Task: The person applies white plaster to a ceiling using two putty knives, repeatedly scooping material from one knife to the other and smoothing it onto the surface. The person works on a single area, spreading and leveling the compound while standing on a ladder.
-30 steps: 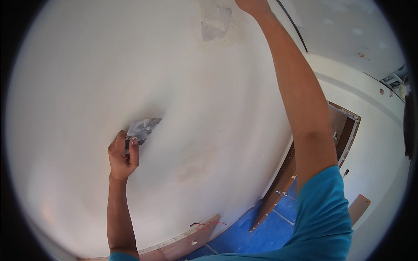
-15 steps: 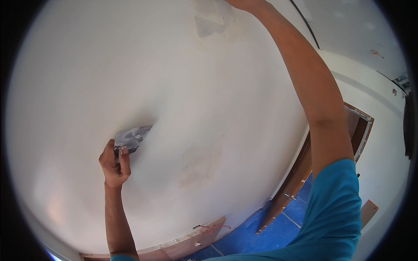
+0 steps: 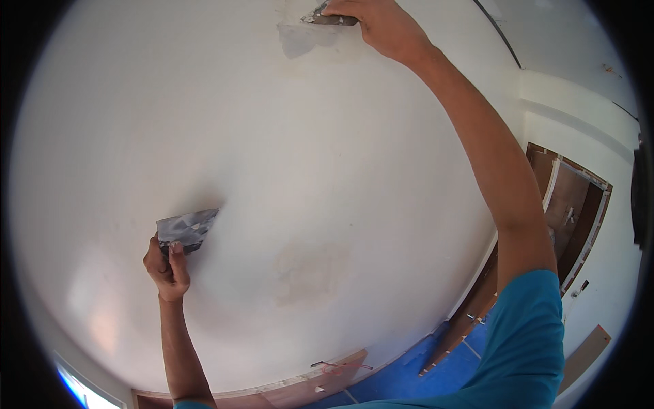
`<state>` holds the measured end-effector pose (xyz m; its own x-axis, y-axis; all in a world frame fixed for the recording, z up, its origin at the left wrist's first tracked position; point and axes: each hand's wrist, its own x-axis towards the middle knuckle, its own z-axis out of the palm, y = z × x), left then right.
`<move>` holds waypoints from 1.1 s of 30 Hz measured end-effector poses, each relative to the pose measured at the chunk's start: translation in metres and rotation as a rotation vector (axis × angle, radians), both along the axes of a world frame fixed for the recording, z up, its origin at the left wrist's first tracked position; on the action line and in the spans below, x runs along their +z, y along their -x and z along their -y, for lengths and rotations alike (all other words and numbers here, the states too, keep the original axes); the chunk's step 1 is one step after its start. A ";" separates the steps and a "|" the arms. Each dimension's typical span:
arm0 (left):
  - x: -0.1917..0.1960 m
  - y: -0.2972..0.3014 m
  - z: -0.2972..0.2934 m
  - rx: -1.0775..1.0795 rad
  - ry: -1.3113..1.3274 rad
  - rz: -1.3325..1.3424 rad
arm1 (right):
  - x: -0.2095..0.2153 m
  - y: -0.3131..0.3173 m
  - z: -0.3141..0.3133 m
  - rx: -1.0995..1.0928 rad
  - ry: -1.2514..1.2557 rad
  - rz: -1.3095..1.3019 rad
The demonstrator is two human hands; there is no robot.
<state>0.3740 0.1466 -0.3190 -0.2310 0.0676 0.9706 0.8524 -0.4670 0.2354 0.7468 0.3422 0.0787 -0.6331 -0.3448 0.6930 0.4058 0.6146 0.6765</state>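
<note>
Metal, smeared grey and white, the small putty knife sits clamped in the fingers of the left hand, its blade rising up and to the right of them against the white wall. High above, the right hand has its fingers closed on a second, wider filling knife, whose blade is pressed flat to the wall. Just below that blade lies a greyish patch of filler. Between the hands, lower down, a faint beige patch shows. Far right of the fingers stands a brown door frame; below lies blue floor covering.
</note>
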 end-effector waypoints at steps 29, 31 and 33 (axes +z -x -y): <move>-0.076 -0.093 0.020 -0.362 0.252 0.263 | -0.414 -0.076 0.059 0.774 1.651 -0.929; -0.074 -0.089 0.012 -0.366 0.192 0.270 | -0.372 -0.088 0.044 0.590 1.457 -0.874; -0.072 -0.087 0.003 -0.376 0.136 0.312 | -0.313 -0.096 0.036 0.438 1.152 -0.758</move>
